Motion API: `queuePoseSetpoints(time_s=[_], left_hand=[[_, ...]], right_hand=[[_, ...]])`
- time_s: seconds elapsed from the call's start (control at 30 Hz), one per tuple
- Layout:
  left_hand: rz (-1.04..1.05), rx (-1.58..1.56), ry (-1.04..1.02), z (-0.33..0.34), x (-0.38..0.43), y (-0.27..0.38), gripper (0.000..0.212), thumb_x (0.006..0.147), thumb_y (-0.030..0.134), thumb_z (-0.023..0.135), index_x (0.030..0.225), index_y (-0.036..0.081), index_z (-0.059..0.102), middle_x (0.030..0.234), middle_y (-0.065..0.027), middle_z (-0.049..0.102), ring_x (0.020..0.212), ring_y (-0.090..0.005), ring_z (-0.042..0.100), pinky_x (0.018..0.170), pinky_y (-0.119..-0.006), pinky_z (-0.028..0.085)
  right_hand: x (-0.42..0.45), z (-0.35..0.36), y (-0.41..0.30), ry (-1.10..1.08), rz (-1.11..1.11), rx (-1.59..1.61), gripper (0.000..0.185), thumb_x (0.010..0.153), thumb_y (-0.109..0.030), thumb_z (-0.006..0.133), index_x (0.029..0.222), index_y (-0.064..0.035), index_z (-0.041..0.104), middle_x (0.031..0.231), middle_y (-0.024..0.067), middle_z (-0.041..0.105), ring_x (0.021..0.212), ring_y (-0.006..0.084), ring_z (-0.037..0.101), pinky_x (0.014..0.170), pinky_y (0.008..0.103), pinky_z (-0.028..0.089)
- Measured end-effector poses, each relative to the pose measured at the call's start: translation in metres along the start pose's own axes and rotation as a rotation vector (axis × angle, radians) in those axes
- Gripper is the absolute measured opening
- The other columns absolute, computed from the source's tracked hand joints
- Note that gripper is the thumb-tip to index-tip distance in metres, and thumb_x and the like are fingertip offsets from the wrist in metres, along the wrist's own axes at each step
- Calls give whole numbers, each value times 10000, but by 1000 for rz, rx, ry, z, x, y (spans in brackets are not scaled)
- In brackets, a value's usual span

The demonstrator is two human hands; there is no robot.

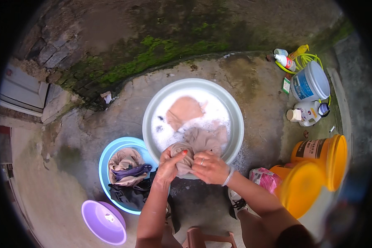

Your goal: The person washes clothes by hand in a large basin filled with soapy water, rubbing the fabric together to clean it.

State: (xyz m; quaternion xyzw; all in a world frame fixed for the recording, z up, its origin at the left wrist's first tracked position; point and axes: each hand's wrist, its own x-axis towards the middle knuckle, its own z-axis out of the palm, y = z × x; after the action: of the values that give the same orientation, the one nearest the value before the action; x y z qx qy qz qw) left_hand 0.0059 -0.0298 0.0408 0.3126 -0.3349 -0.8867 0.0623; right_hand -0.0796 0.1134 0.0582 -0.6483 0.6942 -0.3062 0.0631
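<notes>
A large pale basin [239, 127] holds foamy water and wet cloth. Near its lower rim my left hand [170, 164] grips a bunched taupe garment [183, 155]. My right hand [211, 167], with a ring and a clear bracelet, holds the same garment from the right side. Part of the taupe cloth trails into the suds. Farther up in the foam floats a peach-beige cloth [184, 111]. At the lower left, a blue basin [103, 166] touches or overlaps the large one and holds beige [127, 158], purple [130, 173] and black clothes [127, 195].
A purple basin [96, 221] lies lower left. On the right stand a white bucket [303, 83], a detergent jug [308, 114], a yellow-green hose [303, 60], orange buckets [338, 161] and a pink package [266, 179]. A mossy wall [155, 46] runs behind; a stool [197, 238] is below.
</notes>
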Motion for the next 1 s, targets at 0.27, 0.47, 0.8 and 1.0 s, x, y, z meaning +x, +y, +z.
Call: queuePoseSetpoints(time_s=[0.27, 0.47, 0.8, 1.0], left_hand=[[522, 1110, 229, 0, -3, 8, 341, 751, 196, 664, 607, 5, 421, 529, -28, 370, 548, -78, 365, 486, -259, 329], [619, 1134, 139, 11, 1, 0, 328, 750, 181, 655, 584, 15, 426, 508, -81, 361, 495, -107, 350, 458, -287, 334], [76, 262, 75, -38, 22, -20, 222, 864, 199, 527, 685, 92, 453, 674, 59, 423, 645, -18, 325, 583, -182, 291], [389, 761, -150, -18, 11, -15, 656, 741, 112, 653, 1271, 51, 271, 1195, -149, 378, 1094, -227, 403, 932, -291, 318]], right_hand=[[9, 14, -17, -276, 265, 85, 85, 714, -91, 504, 716, -22, 554, 676, 131, 588, 606, 283, 593, 570, 370, 477], [25, 15, -22, -449, 331, -230, 88, 699, -109, 527, 756, -72, 583, 656, 74, 597, 578, 228, 607, 536, 346, 479], [2, 28, 4, -514, 420, -32, 244, 733, -186, 605, 867, 2, 530, 859, 135, 558, 677, 318, 577, 580, 386, 458], [17, -10, 3, 230, 564, 560, 228, 845, -177, 479, 947, 27, 470, 876, 199, 512, 795, 343, 505, 683, 361, 401]])
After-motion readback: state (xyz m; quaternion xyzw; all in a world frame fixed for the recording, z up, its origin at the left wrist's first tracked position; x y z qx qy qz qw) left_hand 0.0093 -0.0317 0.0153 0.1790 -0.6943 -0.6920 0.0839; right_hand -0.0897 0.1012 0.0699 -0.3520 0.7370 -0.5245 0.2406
